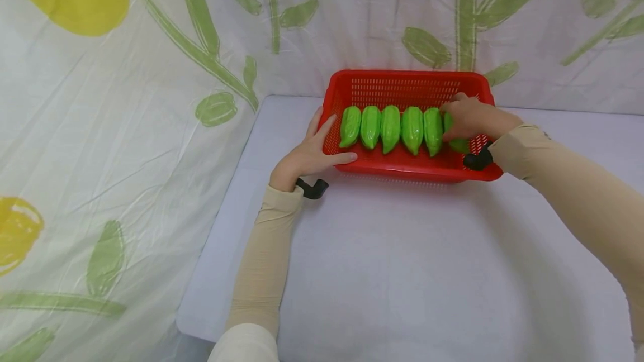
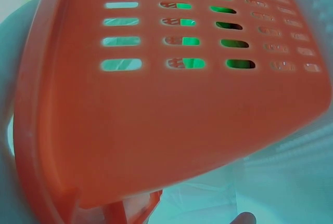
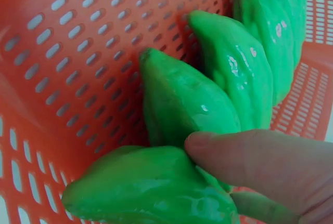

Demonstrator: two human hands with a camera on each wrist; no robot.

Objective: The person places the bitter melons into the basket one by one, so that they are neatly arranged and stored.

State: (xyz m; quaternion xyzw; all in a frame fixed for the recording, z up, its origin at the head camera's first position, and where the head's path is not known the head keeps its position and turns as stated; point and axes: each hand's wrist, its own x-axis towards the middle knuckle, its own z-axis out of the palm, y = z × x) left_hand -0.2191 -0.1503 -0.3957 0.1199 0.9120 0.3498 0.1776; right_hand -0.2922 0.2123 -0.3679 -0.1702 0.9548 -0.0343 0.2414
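Note:
A red plastic basket with slotted walls holds several glossy green ridged fruits, side by side in a row, pointed at one end. At the basket's right end, my right hand grips the last green ridged fruit. Its thumb lies between that fruit and its neighbour; the other fingers are mostly hidden. Fingers spread and fairly straight, my left hand rests at the basket's front-left corner, thumb along the front rim. The left wrist view is mostly filled by the basket's outer wall.
The basket stands on a white table, near its back edge. Behind and to the left hangs a white curtain with yellow flowers and green leaves. Each wrist carries a black camera mount.

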